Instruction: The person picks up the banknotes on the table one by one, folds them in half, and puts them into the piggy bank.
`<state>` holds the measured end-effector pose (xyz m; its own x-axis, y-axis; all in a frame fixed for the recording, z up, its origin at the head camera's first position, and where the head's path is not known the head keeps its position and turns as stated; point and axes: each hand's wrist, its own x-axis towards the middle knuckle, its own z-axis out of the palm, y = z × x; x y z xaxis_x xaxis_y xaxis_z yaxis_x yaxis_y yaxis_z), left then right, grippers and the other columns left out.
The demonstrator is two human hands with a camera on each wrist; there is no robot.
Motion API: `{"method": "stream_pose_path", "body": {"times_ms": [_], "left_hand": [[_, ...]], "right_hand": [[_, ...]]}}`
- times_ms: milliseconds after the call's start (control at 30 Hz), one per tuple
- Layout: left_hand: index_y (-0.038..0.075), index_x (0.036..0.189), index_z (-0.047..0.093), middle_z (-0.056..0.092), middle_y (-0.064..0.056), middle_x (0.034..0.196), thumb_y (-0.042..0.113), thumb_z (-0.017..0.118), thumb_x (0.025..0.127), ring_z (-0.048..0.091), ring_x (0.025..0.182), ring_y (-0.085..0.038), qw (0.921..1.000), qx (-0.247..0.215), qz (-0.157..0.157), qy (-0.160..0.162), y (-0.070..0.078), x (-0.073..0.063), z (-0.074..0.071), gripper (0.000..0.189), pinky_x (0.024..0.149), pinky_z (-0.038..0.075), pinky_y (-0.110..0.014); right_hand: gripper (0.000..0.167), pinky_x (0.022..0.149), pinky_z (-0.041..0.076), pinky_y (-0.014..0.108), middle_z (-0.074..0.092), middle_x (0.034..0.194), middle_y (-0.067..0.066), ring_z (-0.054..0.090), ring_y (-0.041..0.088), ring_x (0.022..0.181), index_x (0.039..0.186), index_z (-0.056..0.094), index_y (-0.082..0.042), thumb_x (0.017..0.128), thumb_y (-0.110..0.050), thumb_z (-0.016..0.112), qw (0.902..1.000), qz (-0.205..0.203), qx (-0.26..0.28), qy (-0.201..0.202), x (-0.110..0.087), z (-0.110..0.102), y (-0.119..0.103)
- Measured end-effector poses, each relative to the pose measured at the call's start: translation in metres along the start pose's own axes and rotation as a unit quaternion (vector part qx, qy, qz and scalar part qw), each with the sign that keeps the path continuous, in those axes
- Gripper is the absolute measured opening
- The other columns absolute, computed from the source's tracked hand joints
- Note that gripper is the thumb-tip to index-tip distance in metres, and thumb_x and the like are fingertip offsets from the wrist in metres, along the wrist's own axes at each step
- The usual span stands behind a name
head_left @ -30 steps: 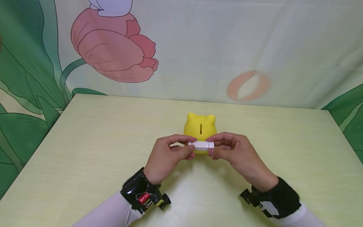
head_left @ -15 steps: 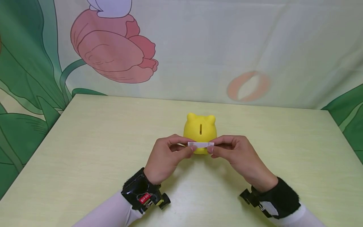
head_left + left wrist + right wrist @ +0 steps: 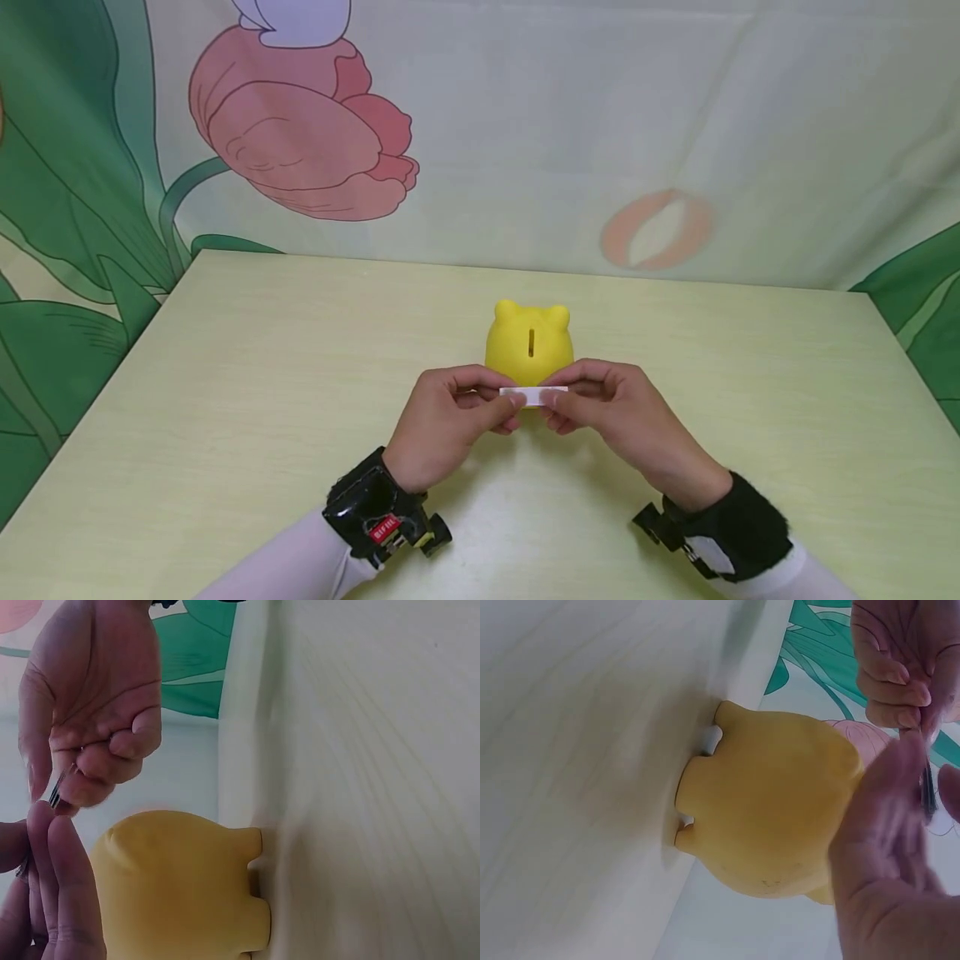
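In the head view my left hand (image 3: 450,425) and right hand (image 3: 622,417) meet in the middle. They pinch opposite ends of a small white rectangular strip (image 3: 533,397) between thumbs and fingers. From the left wrist the strip appears nearly edge-on as a thin, shiny dark sliver (image 3: 58,787). What kind of thing it is, I cannot tell. Just behind the hands, a yellow piggy bank (image 3: 529,343) with two rounded ears stands upright, its slot facing up. Its lower front is partly hidden by the strip and fingers. The right wrist view shows its stubby legs on the table.
The pale wooden table (image 3: 262,375) stretches out on both sides of the hands. Behind its far edge hangs a curtain (image 3: 510,125) printed with a pink flower and green leaves. Each wrist wears a black strap with a small camera.
The strip has tilted and shifted slightly toward me, along with both hands. My thumbs have slid inward along it, closer together. The piggy bank has stayed put.
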<state>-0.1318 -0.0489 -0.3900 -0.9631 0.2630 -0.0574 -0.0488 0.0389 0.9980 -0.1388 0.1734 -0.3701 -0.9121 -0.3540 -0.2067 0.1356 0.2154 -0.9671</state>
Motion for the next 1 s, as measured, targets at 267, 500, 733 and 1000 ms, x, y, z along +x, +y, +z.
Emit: {"method": "stream_pose_path", "body": {"times_ms": [267,500,733,1000], "left_hand": [[0.000,0.105,0.076,0.077,-0.024,0.096,0.011,0.075,0.094,0.076,0.074,-0.017,0.9997,0.001,0.000,-0.024,0.0009,-0.0019,0.0025,0.016,0.078,0.065,-0.035],[-0.004,0.103,0.074,0.075,-0.030,0.097,0.010,0.073,0.096,0.076,0.072,-0.016,0.9984,-0.031,-0.005,-0.048,0.0010,-0.0033,0.0049,0.016,0.074,0.066,-0.039],[-0.005,0.101,0.073,0.075,-0.031,0.095,0.009,0.072,0.097,0.076,0.072,-0.017,0.9981,-0.039,-0.002,-0.048,0.0031,-0.0041,0.0043,0.015,0.073,0.066,-0.040],[-0.006,0.101,0.072,0.077,-0.025,0.092,0.007,0.071,0.097,0.076,0.071,-0.016,0.9978,-0.039,0.000,-0.053,0.0028,-0.0048,0.0040,0.014,0.071,0.066,-0.040]], "right_hand": [[0.022,0.075,0.063,0.032,0.076,0.081,0.008,0.071,0.018,0.074,0.107,0.068,0.003,0.099,-0.018,0.071,0.9997,-0.012,-0.020,-0.010,-0.0025,0.0019,-0.0016],[0.021,0.074,0.062,0.032,0.076,0.081,0.009,0.070,0.018,0.073,0.104,0.069,0.001,0.099,-0.019,0.072,0.9995,-0.013,-0.028,-0.011,-0.0031,0.0029,-0.0026],[0.024,0.076,0.063,0.032,0.077,0.082,0.008,0.071,0.018,0.075,0.106,0.069,0.003,0.099,-0.020,0.072,0.9997,-0.006,-0.017,-0.018,-0.0029,0.0035,-0.0026],[0.024,0.076,0.063,0.034,0.076,0.081,0.009,0.072,0.019,0.075,0.106,0.068,0.004,0.100,-0.019,0.069,0.9988,-0.016,-0.031,-0.035,-0.0033,0.0066,-0.0011]]}}
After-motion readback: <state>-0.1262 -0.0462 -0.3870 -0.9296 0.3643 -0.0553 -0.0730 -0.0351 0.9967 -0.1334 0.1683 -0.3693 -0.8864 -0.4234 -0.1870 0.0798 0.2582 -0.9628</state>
